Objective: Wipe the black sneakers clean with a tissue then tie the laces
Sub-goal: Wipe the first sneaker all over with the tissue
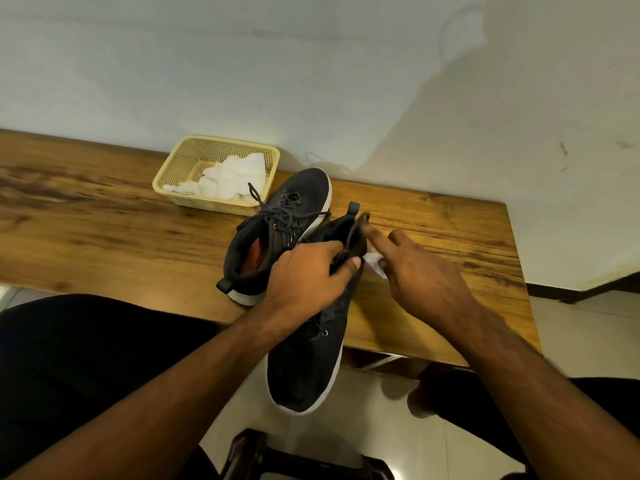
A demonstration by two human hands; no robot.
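Left hand grips the near black sneaker at its collar, toe hanging past the wooden table edge toward the person. Right hand pinches a crumpled tissue against the shoe's side, forefinger extended. Wiping seems underway; next, probably, the tissue must sweep along the upper. The second sneaker lies on the table, laces loose. Beside it, a yellow mesh basket holds spare white tissues.

Wooden table with yellow basket and one black sneaker.
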